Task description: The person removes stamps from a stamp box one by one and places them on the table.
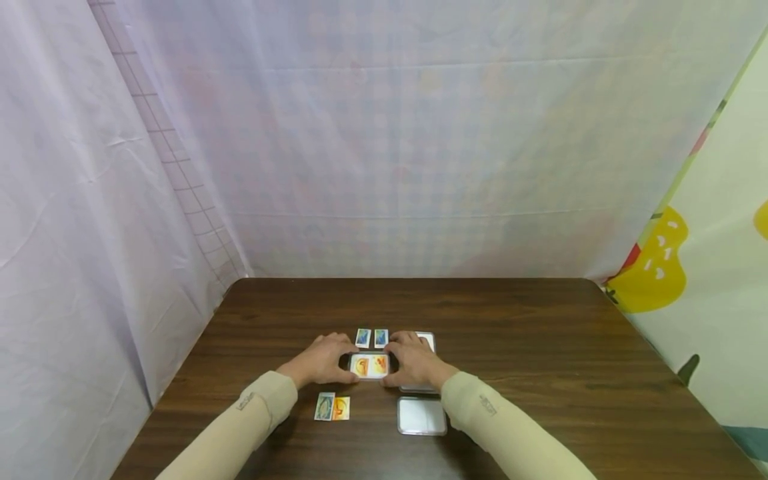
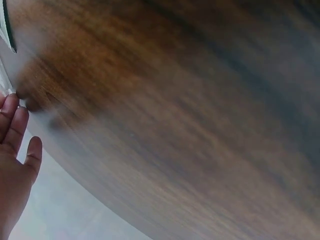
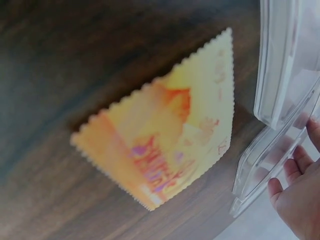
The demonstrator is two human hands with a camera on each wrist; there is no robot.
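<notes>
Both hands meet at a small clear plastic case (image 1: 369, 378) holding two orange stamps (image 1: 361, 366) side by side. My left hand (image 1: 323, 360) pinches its left end, thumb at the near corner and forefinger at the far one. Around the right end, my right hand (image 1: 414, 362) does likewise. In the left wrist view, the left hand (image 2: 14, 160) shows only partly at the edge. In the right wrist view, the right hand (image 3: 300, 200) has its fingertips along clear case edges (image 3: 267, 155). A perforated orange and yellow stamp (image 3: 170, 135) fills the middle there.
Two blue stamps (image 1: 363, 338) lie just beyond the held case. Nearer the front left are a green stamp (image 1: 325, 406) and an orange stamp (image 1: 341, 408). Another clear case (image 1: 422, 416) lies front right, and one more (image 1: 427, 339) is partly hidden beneath the right hand.
</notes>
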